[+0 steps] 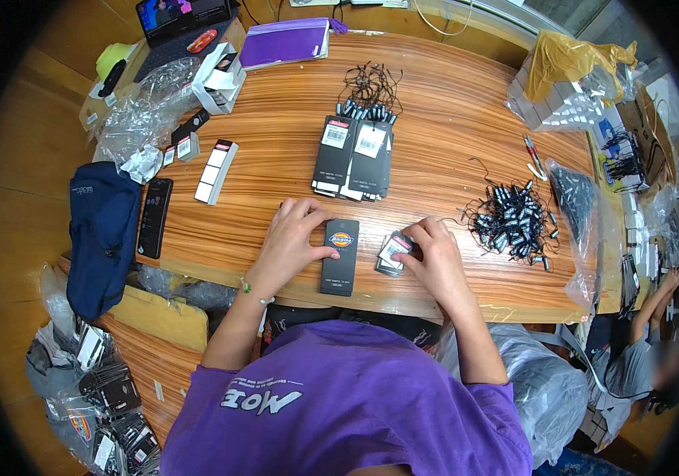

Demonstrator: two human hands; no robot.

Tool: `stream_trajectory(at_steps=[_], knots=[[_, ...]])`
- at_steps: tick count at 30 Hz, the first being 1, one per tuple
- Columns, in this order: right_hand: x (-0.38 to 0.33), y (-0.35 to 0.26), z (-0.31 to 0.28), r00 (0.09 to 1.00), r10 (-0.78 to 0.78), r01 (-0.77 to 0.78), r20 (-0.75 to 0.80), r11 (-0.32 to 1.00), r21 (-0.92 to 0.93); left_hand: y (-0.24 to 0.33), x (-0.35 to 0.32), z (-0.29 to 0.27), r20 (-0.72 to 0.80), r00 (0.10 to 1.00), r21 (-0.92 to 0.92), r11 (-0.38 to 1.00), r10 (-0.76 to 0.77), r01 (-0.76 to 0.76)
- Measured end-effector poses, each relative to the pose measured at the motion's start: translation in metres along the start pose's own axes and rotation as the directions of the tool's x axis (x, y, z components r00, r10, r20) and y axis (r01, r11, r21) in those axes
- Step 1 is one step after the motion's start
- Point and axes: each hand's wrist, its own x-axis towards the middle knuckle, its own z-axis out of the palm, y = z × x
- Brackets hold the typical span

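A black hang tag (338, 270) with a colourful emblem lies upright before me. My left hand (292, 238) holds its left side, the thumb on the edge and the index finger by the top corner. To its right is a small stack of white labels (392, 255), and my right hand (439, 255) pinches it between thumb and fingers. Farther back, a pile of black hang tags (359, 159) with white labels lies with bunched black strings (371, 87) above it. A heap of black strings with shiny ends (514, 224) is right of my right hand.
A strip of labels (215, 173), a phone (154, 218) and a blue pouch (101, 238) lie left. Purple notebook (284, 44) and laptop (185, 28) are at the back. Snips (535, 157) and a plastic-covered box (557, 87) lie right. A co-worker (640, 357) sits far right.
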Motion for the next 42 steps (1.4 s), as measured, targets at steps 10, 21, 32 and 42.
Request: stream_trajectory(at_steps=[10, 21, 32, 42], knots=[[-0.01, -0.029, 0.011, 0.987, 0.161, -0.118, 0.029, 0.582, 0.805, 0.019, -0.014, -0.002, 0.22, 0.946, -0.821, 0.479, -0.238, 0.311], [-0.034, 0.038, -0.033, 0.872, 0.36, -0.153, -0.331, 0.843, 0.516, 0.037, -0.009, 0.019, 0.107, 0.98, -0.861, 0.476, -0.17, 0.177], [-0.06, 0.092, -0.068, 0.855, 0.28, -0.337, -0.436, 0.94, -0.056, 0.054, 0.004, 0.023, 0.2, 0.976, -0.866, 0.449, -0.088, 0.218], [-0.052, 0.084, -0.096, 0.857, 0.214, -0.202, -0.469, 0.976, 0.075, 0.073, 0.018, 0.021, 0.343, 0.939, -0.836, 0.461, 0.015, 0.298]])
